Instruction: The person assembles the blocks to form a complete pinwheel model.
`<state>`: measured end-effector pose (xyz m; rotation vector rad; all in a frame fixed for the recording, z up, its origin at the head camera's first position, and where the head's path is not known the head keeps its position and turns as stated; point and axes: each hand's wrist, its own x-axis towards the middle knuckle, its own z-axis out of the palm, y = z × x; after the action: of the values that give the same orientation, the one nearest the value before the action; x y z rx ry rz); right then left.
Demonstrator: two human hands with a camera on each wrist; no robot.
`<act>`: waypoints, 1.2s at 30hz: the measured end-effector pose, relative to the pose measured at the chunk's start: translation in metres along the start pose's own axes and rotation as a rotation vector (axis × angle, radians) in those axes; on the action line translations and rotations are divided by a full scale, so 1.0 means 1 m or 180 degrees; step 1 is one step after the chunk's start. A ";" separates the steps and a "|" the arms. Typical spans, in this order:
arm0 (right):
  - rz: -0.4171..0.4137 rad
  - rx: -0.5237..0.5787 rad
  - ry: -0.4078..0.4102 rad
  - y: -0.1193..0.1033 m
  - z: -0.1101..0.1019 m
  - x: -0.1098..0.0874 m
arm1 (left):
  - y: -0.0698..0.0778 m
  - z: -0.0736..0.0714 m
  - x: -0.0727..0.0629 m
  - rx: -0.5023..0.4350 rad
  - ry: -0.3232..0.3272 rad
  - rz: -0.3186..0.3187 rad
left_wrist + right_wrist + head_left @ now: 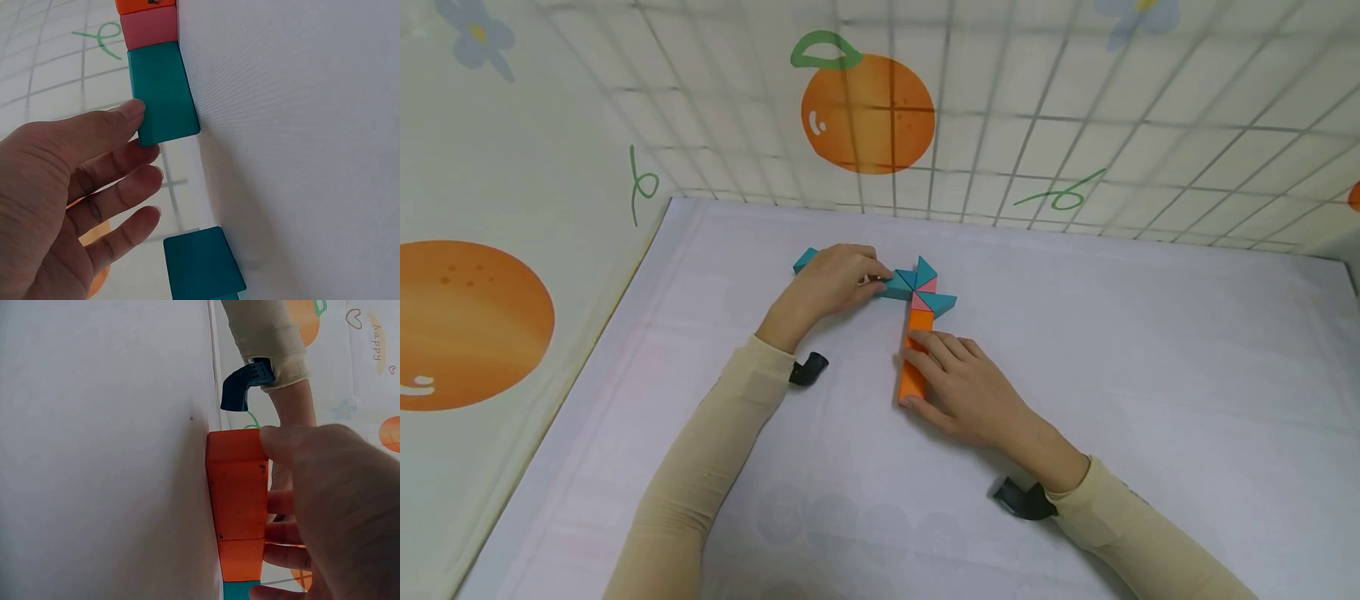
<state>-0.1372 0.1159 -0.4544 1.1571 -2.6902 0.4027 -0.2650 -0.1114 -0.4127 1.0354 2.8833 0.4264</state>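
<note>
My left hand [829, 283] pinches a teal block [164, 94] between thumb and index finger. That block lies at the left of a pinwheel shape made of teal triangular blocks [942, 303] and pink ones [920, 301], whose points meet in the middle. Below the pinwheel runs an orange stem [921, 320], its seam showing in the right wrist view between two orange blocks [239, 497] set end to end. Along this stem my right hand [973, 390] grips, thumb at the near end and fingers over the side. Part of the stem is hidden under those fingers.
Another teal block [804, 259] lies apart, just left of the left hand and partly hidden by it. White cloth [1120, 375] covers the table. Behind it rises a wall [1000, 100] with a grid pattern and printed oranges; another wall [475, 467] borders the left side.
</note>
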 end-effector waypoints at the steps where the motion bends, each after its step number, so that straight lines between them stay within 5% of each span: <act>1: 0.0002 0.0000 -0.0001 0.000 0.000 0.000 | 0.000 0.000 0.000 -0.0010 0.0002 0.0001; 23: -0.0034 -0.0028 0.0032 -0.001 -0.002 0.003 | -0.004 -0.007 -0.002 -0.0018 0.0000 -0.0053; 31: -0.0009 -0.0043 -0.0009 -0.001 -0.001 0.001 | -0.038 -0.031 -0.018 -0.0152 0.0259 -0.0415; 36: 0.0013 -0.0026 0.0001 -0.002 0.000 0.000 | -0.056 -0.038 -0.027 -0.0357 0.0137 -0.0633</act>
<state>-0.1360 0.1146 -0.4539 1.1495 -2.6919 0.3922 -0.2840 -0.1792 -0.3929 0.7235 2.9221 0.5953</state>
